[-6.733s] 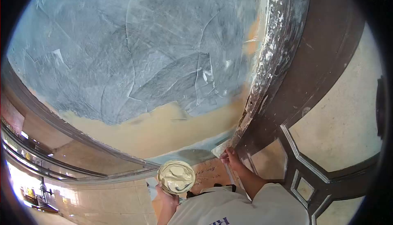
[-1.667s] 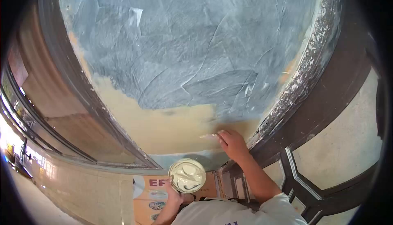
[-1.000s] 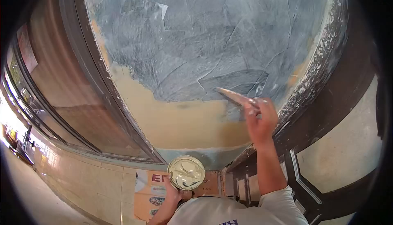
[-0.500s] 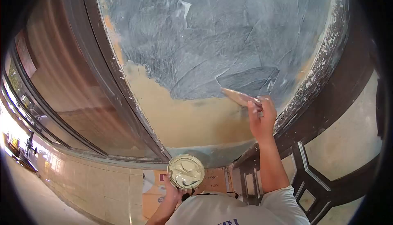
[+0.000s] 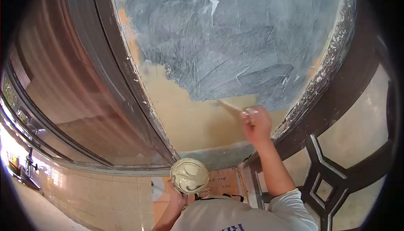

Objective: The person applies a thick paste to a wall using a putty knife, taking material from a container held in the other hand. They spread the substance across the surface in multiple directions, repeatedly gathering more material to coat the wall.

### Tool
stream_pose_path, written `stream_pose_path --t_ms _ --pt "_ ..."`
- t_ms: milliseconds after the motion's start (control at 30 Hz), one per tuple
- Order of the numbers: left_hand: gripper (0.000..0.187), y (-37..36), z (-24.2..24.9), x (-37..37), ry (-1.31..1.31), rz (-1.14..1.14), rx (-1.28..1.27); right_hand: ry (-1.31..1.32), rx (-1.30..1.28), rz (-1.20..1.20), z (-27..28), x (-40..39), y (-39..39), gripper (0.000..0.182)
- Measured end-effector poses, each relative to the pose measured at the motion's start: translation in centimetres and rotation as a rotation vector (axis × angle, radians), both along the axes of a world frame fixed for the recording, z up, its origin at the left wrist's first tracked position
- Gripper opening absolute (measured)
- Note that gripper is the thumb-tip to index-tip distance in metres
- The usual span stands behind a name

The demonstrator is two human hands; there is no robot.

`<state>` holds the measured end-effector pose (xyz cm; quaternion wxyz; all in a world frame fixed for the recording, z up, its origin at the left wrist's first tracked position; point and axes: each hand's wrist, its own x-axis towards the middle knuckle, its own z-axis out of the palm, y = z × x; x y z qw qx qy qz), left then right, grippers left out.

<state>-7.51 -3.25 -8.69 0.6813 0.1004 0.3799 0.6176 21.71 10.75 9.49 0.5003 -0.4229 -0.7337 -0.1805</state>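
Observation:
My right hand is closed around the handle of a putty knife, whose blade points up and left at the border between a grey-blue coat and a bare tan strip of the wall panel. Low in the view, my left hand holds a round tin from its left side and below. The tin's open top shows pale cream paste with dark streaks.
Dark frames edge the panel, the left one beside a glass pane, the right one speckled white. A dark door with pale panels stands at right. Printed cardboard lies below, beside floor tiles.
My right hand and the knife have shifted left and slightly down. The view has moved a little, and the paste in the tin shows a different swirl.

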Motion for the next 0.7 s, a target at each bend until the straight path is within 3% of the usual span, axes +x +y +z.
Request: stream_pose_path --t_ms 33,100,133,200,267,333,467,567,633,667,700 --pt "0.059 0.1 -0.2 -0.4 0.002 -0.006 -0.001 0.002 -0.001 -0.006 0.4 -0.1 -0.6 0.015" --pt "0.058 0.2 -0.5 -1.3 0.034 -0.030 0.088 0.595 -0.207 0.103 0.1 -0.6 -1.7 0.016" --pt "0.058 0.1 -0.6 -1.8 0.036 -0.035 0.087 0.598 -0.206 0.099 -0.8 -1.2 -2.1 0.016" --pt "0.058 0.1 0.2 -2.5 0.084 0.002 0.001 0.689 -0.522 0.166 -4.8 -2.6 -2.6 0.020" --pt "0.059 0.6 -1.9 -4.0 0.084 -0.009 0.033 0.785 -0.755 0.481 -15.0 -3.1 -1.2 0.025" --pt "0.059 0.8 -4.1 -5.4 0.087 -0.021 0.011 0.295 -1.036 0.093 -16.1 -3.5 -4.5 0.027" --pt "0.059 1.0 -5.9 -7.0 0.019 -0.109 0.009 0.238 -1.206 -0.015 -19.0 -4.0 -7.7 0.029" --pt "0.053 1.0 -2.8 -5.7 0.049 -0.071 0.102 0.383 -1.261 0.163 -22.2 -2.6 -7.4 0.018" --pt "0.053 1.1 -2.4 -5.8 0.045 -0.086 0.101 0.778 -1.336 0.495 -22.2 -2.2 -6.8 0.018" --pt "0.053 1.2 -2.4 -5.7 0.040 -0.093 0.098 0.779 -1.333 0.490 -21.1 -2.4 -6.7 0.018" --pt "0.053 1.2 -2.5 -5.7 0.038 -0.096 0.098 1.004 -1.294 0.585 -19.3 -3.2 -6.8 0.020"
